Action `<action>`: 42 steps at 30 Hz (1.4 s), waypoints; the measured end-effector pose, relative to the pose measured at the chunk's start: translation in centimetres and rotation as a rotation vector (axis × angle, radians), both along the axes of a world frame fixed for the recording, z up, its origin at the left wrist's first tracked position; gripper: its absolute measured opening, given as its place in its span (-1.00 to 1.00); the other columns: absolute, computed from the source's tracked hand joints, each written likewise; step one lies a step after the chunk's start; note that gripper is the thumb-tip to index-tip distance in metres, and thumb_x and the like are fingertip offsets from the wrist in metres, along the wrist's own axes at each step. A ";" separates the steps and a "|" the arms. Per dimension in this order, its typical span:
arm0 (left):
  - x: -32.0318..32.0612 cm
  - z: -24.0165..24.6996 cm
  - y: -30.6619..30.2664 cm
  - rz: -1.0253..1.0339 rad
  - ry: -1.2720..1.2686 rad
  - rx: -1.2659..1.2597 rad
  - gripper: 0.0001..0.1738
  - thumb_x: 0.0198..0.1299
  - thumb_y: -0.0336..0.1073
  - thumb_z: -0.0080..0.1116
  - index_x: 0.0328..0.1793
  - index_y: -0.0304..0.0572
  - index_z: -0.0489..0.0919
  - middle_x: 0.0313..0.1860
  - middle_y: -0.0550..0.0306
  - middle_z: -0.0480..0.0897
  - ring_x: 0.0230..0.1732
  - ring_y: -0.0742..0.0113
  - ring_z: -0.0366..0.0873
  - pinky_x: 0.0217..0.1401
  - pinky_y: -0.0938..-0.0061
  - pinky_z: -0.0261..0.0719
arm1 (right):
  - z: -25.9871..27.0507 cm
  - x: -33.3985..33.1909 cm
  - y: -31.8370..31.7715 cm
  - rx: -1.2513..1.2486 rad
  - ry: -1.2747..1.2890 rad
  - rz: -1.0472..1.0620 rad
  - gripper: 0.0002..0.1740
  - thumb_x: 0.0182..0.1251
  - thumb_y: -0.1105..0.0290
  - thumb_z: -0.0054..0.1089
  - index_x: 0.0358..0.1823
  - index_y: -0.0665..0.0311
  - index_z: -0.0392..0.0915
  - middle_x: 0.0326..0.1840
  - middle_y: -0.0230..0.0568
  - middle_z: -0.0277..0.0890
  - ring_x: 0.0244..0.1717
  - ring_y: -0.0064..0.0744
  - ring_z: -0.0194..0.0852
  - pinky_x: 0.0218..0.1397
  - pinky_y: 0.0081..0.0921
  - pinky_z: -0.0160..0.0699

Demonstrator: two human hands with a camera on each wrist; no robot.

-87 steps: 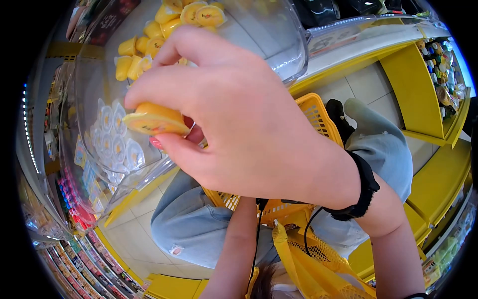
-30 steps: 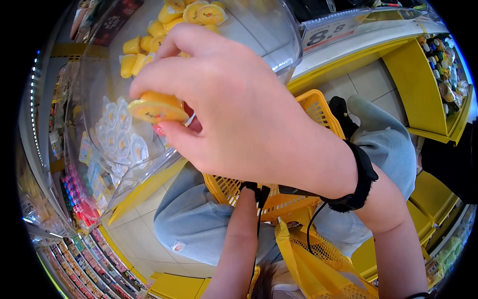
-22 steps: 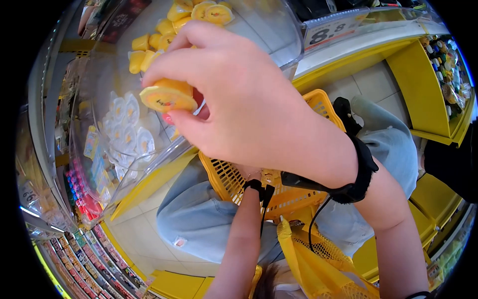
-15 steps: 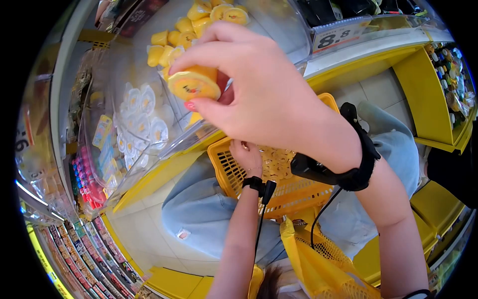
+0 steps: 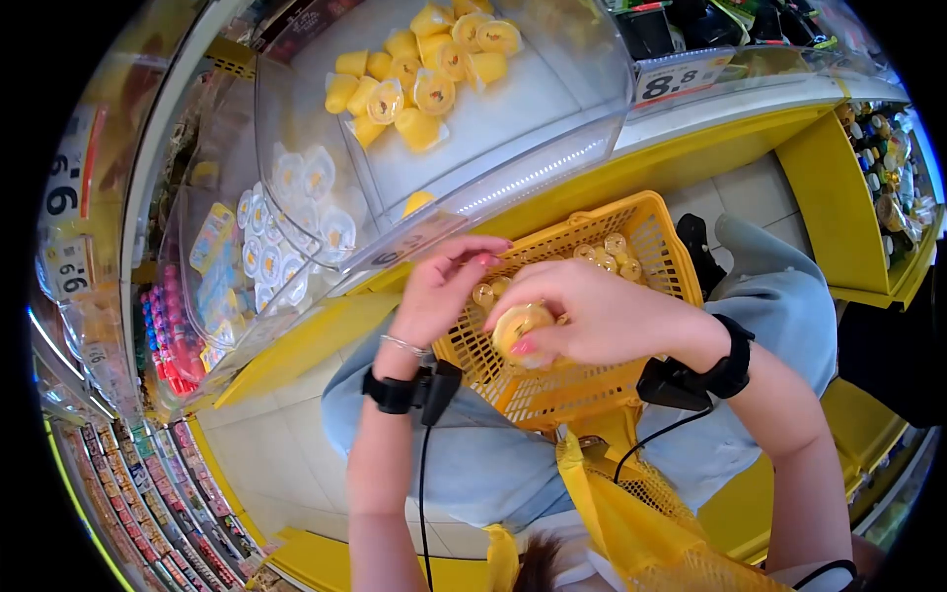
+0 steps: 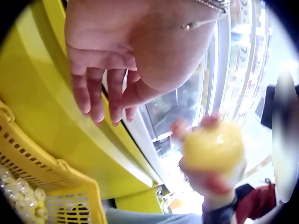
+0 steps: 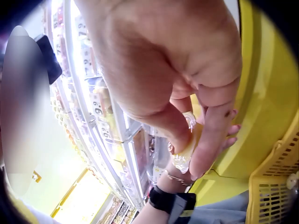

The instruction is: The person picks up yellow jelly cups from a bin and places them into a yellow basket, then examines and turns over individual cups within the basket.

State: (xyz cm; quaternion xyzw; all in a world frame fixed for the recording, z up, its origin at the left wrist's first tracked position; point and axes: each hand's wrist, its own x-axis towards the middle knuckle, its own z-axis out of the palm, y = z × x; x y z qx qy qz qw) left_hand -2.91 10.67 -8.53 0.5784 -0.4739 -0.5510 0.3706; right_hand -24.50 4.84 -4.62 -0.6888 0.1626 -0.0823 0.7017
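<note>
My right hand (image 5: 617,311) pinches a yellow jelly cup (image 5: 520,331) between thumb and fingers, above the yellow basket (image 5: 567,400); its printed lid faces the camera. The right wrist view shows the cup (image 7: 184,154) in its clear wrapper between thumb and forefinger. My left hand (image 5: 441,286) hovers at the basket's left rim with nothing in it, fingers loosely extended. In the left wrist view, those fingers point down beside the yellow shelf front. Several small round wrapped cups (image 5: 610,255) lie inside the basket, partly hidden by my right hand.
A clear plastic bin (image 5: 552,138) ahead holds several yellow jelly cups (image 5: 434,94) piled together. Left of them are white-lidded cups (image 5: 281,252). A price sign (image 5: 681,81) hangs on the white shelf edge. The basket sits between jeans-clad legs (image 5: 779,286).
My right hand, with the jelly cup, has moved down and right from the bin to over the basket. My left hand has risen from inside the basket to its left rim.
</note>
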 end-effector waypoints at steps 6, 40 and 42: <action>0.8 1.9 -0.7 -0.315 -0.200 0.182 -0.64 0.41 -0.22 0.03 0.19 -0.31 0.56 0.06 0.08 0.65 0.03 0.39 0.57 0.14 0.49 0.50 | -3.7 0.1 -0.2 0.381 0.152 -0.148 -0.75 0.30 0.53 0.22 0.00 0.38 0.52 -0.13 -0.17 0.58 -0.16 -0.45 0.62 -0.19 -0.56 0.68; 5.4 2.9 2.2 -0.048 -0.915 -0.189 -0.92 0.13 -0.38 0.15 -0.32 -0.24 0.56 -0.39 -0.14 0.58 -0.29 -0.19 0.51 -0.27 0.16 0.50 | -36.3 11.1 7.2 0.111 0.482 -0.819 -0.72 0.22 0.49 0.34 -0.04 0.35 0.57 -0.20 -0.21 0.56 -0.28 -0.37 0.58 -0.32 -0.47 0.61; 5.6 2.8 2.3 -0.051 -0.910 -0.230 -0.91 0.13 -0.38 0.14 -0.32 -0.25 0.55 -0.40 -0.13 0.57 -0.30 -0.19 0.51 -0.27 0.16 0.50 | -37.5 10.7 7.5 0.047 0.484 -0.786 -0.72 0.21 0.50 0.33 -0.05 0.36 0.58 -0.21 -0.20 0.56 -0.28 -0.37 0.58 -0.32 -0.47 0.61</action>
